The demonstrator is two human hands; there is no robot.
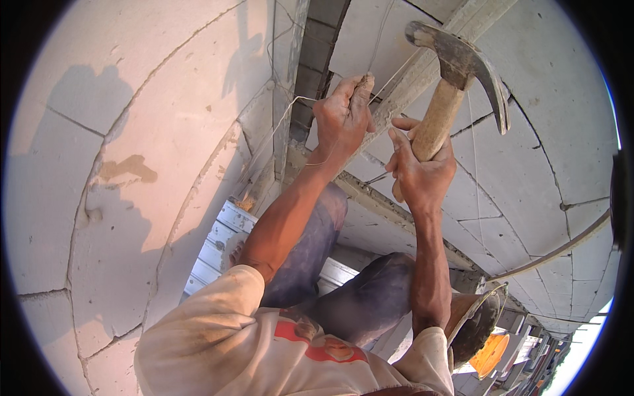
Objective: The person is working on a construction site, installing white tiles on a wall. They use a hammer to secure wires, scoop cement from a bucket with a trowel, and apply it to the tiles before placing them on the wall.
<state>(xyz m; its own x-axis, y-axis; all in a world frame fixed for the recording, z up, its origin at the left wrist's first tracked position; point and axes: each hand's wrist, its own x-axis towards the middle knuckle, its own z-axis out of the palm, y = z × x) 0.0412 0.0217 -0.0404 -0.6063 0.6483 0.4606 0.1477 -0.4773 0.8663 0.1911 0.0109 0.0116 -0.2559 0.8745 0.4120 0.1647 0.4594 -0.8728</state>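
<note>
My right hand [422, 168] is closed round the wooden handle of a claw hammer [439, 115]; its dark metal head is raised at the upper right. My left hand [343, 115], left of the hammer, is closed in a pinch on a thin pale string [296, 99], with thumb and fingertips dusty; anything else between them is too small to make out. The string runs past the hand along a narrow concrete strip [406, 86] between walls of pale blocks. A loose thread lies across my left wrist.
A block wall [165, 119] with shadows fills the left. More blocks [541, 132] span the right, crossed by a curved rod [561, 251]. A white ridged board [218, 244] is below, beside my bent knees. A dark bucket [479, 320] and an orange object [489, 353] are at lower right.
</note>
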